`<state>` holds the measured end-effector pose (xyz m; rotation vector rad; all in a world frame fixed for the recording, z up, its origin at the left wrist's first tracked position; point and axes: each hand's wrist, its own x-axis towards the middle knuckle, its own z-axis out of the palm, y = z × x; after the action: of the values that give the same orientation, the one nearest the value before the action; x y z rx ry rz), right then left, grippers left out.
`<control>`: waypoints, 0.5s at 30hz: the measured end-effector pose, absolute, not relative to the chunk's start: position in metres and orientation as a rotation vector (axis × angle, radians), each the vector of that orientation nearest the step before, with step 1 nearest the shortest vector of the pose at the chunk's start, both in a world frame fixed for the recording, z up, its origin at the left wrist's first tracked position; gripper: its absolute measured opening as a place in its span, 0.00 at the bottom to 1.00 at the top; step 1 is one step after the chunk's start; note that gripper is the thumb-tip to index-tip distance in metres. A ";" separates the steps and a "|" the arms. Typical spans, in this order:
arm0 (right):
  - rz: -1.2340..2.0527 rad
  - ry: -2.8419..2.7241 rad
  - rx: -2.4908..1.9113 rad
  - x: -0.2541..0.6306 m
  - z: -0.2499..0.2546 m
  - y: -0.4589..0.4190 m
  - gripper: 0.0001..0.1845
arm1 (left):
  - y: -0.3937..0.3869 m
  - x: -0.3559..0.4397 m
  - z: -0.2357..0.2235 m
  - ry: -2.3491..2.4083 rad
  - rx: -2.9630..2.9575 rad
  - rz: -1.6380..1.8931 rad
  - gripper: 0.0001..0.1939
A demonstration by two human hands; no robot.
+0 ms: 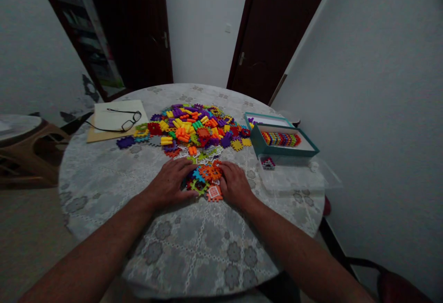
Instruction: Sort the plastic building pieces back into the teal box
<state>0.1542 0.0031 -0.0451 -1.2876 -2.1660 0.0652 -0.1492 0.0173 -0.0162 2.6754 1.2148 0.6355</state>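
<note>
A small heap of plastic interlocking pieces (204, 174) in orange, blue, green and red lies on the table between my two hands. My left hand (173, 179) rests against its left side, thumb stretched out along the near edge and fingers reaching round the back. Against the right side lies my right hand (235, 182), its bent fingers touching the orange gear-like pieces (210, 172). Near my right fingertips, at the front, is an orange piece with a white window insert (215, 192). Neither hand lifts a piece. White lattice pieces (209, 156) lie just beyond the heap.
A large pile of colourful building pieces (197, 125) spreads behind my hands. Glasses (128, 124) lie on papers (100, 135) at the left. Right of the pile are a teal box (287, 148) with rows of coloured beads and a clear plastic tray (290, 181). A patterned cloth (194, 247) covers the round table.
</note>
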 end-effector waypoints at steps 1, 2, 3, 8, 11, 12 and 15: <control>0.061 -2.161 -1.285 0.154 -0.046 0.003 0.26 | 0.016 -0.149 -0.016 1.214 2.679 0.629 0.47; 0.059 -2.153 -1.284 0.154 -0.047 0.003 0.26 | 0.015 -0.149 -0.016 1.214 2.682 0.621 0.49; 0.058 -2.144 -1.282 0.154 -0.047 0.003 0.25 | 0.014 -0.148 -0.016 1.209 2.685 0.614 0.50; 0.082 -2.113 -1.271 0.156 -0.048 0.003 0.17 | 0.011 -0.145 -0.010 1.189 2.696 0.603 0.50; 0.095 -2.107 -1.274 0.156 -0.047 0.001 0.14 | 0.011 -0.145 -0.008 1.179 2.684 0.632 0.46; 0.099 -2.109 -1.271 0.156 -0.046 0.001 0.13 | 0.011 -0.145 -0.007 1.174 2.683 0.638 0.45; 0.120 -2.120 -1.261 0.156 -0.044 -0.001 0.14 | 0.011 -0.145 -0.006 1.164 2.683 0.634 0.45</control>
<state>0.1559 -0.0013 -0.0440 -1.2611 -2.1204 0.1203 -0.1452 0.0109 -0.0060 2.6831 1.1639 0.6340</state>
